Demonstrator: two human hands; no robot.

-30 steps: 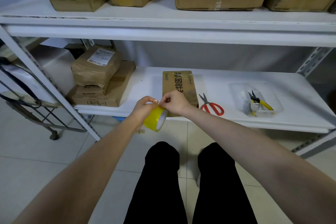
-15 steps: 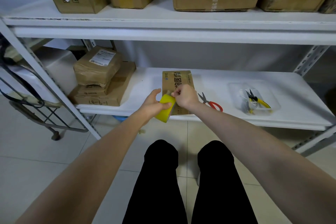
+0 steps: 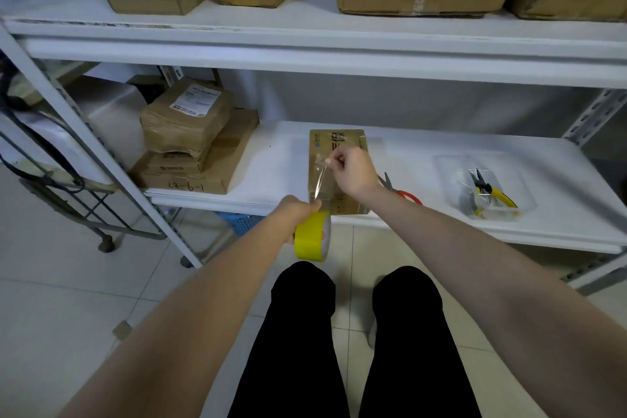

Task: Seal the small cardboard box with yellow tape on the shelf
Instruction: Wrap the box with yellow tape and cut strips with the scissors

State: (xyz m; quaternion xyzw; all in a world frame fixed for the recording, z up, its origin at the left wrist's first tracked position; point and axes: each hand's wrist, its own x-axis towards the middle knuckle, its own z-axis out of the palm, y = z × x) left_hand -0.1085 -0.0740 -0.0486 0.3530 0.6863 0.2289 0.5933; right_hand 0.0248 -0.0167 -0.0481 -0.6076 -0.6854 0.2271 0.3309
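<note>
The small cardboard box [image 3: 334,138] lies flat on the lower white shelf [image 3: 278,163], its near end at the shelf's front edge. In front of the box and just below that edge, the left hand [image 3: 297,214] has its fingers curled round the yellow tape roll [image 3: 311,237], which it holds on edge. Over the box's top face, the right hand [image 3: 353,171] pinches the free end of the tape between thumb and fingertips, with the other fingers folded in. A strip of tape [image 3: 318,181] runs taut from the roll up to that pinch, along the left part of the box top; it looks glossy and see-through, and whether it touches the cardboard cannot be told.

Just right of the box, red-handled scissors [image 3: 409,196] lie on the shelf, partly hidden by the right wrist. Further right of the box stands a clear plastic tray [image 3: 448,173] with yellow-handled pliers [image 3: 488,188] in it. Left of the box, brown parcels [image 3: 190,142] are stacked.
</note>
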